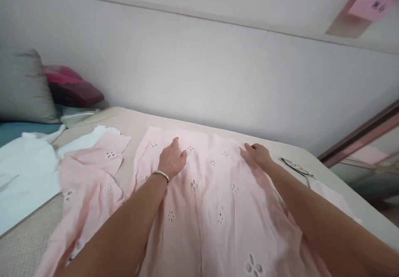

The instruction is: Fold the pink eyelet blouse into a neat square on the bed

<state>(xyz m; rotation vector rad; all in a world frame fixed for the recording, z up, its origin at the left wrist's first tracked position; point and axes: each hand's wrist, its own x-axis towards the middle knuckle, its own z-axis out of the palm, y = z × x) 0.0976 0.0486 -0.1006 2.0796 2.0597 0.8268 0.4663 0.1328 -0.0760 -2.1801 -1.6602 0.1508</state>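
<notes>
Pink cloth (215, 202) fills the near side, a garment with cut-out flowers spread across the middle of the bed (134, 119) and reaching almost to its far edge. And it looks well along: the top is laid out broad, its far hem close to straight, while long creases run down the near part. Over on the left, a narrower pink piece (90, 173) lies rumpled, so by my reading that side is what's left to settle; whether it joins the main cloth, I can't tell. Beyond it, white clothing (31, 165) covers the bed's left side, with a grey pillow (21, 88) toward the far left corner. Now the hands! Left hand (172, 158) rests on the upper cloth, forefinger reaching forward, thumb well apart, no pinch showing. Right hand (257, 155) is at the garment's far right corner, thumb and fingers close together; whether fabric is caught between them, I can't tell. Glasses (297, 168) lie just beyond, near the bed's far right corner, and a bracelet (161, 175) rings the left wrist.
</notes>
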